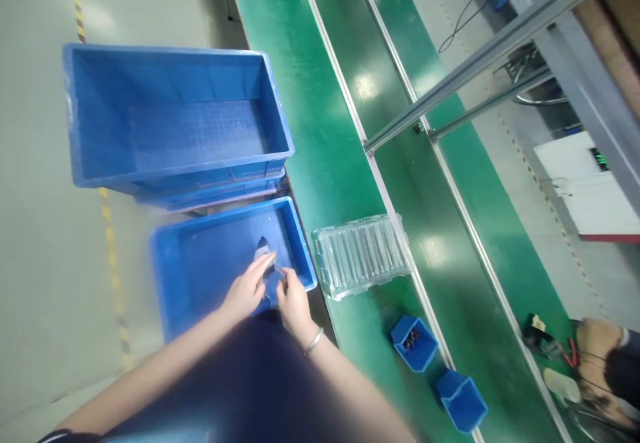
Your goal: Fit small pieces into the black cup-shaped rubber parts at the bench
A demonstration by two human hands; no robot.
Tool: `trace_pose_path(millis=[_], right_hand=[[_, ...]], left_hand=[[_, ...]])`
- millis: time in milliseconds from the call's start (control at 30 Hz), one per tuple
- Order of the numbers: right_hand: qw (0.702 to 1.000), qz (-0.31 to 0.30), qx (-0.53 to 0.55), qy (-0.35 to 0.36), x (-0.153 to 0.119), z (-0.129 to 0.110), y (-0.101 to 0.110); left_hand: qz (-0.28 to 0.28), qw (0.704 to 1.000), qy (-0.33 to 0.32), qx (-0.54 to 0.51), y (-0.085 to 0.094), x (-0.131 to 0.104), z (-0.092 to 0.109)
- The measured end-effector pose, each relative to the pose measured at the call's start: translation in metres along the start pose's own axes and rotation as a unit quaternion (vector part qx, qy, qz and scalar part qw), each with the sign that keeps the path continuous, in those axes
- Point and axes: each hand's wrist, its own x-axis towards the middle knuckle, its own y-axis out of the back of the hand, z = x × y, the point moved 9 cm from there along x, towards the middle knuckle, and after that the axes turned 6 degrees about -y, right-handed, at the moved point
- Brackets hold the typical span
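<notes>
Both hands are over the near blue bin, close in front of my body. At my left fingertips is a small dark piece with a pale, clear-looking part; blur hides its exact kind. My left hand is closed against it, fingers pointing forward and to the right. My right hand, with a silver bracelet at its wrist, has its thumb and fingers curled together beside the piece. Whatever lies in the right fingers is too small to make out.
A large blue crate stands stacked beyond the bin. The green workbench carries a clear ribbed plastic tray, a small blue bin with dark parts and another small blue bin. Metal framing crosses above. Another person's arm is at far right.
</notes>
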Motion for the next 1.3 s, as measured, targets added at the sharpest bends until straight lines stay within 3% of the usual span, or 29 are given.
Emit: trace_pose_path(millis=[100,200,500,667,833,933,1100,1300], right_hand=[[0.998,-0.026,0.000,0.049,-0.003,-0.024,-0.008],[0.995,-0.052,-0.016,0.085,-0.007,-0.035,-0.010],[0.983,-0.080,-0.072,0.147,-0.023,-0.024,0.013],[0.986,-0.060,-0.052,0.147,-0.034,-0.017,0.019],[0.991,-0.027,-0.018,0.133,-0.042,-0.005,0.031],[0.993,0.004,-0.001,0.118,-0.048,0.001,0.048],[0.991,0.045,0.047,0.119,-0.070,0.003,0.072],[0.981,0.028,0.003,0.194,-0.082,-0.001,0.062]], left_hand=[[0.013,0.999,0.012,0.039,0.009,0.004,-0.005],[-0.016,0.997,0.007,0.077,0.012,0.007,-0.003],[-0.175,0.959,-0.042,0.218,0.024,0.013,0.019],[-0.241,0.943,-0.061,0.223,0.006,-0.003,0.028],[-0.238,0.953,-0.060,0.176,-0.022,-0.011,0.031],[-0.219,0.966,-0.050,0.127,-0.028,-0.006,0.036],[-0.191,0.978,-0.010,0.083,-0.019,0.003,0.044],[-0.211,0.975,0.032,0.058,0.003,0.005,0.062]])
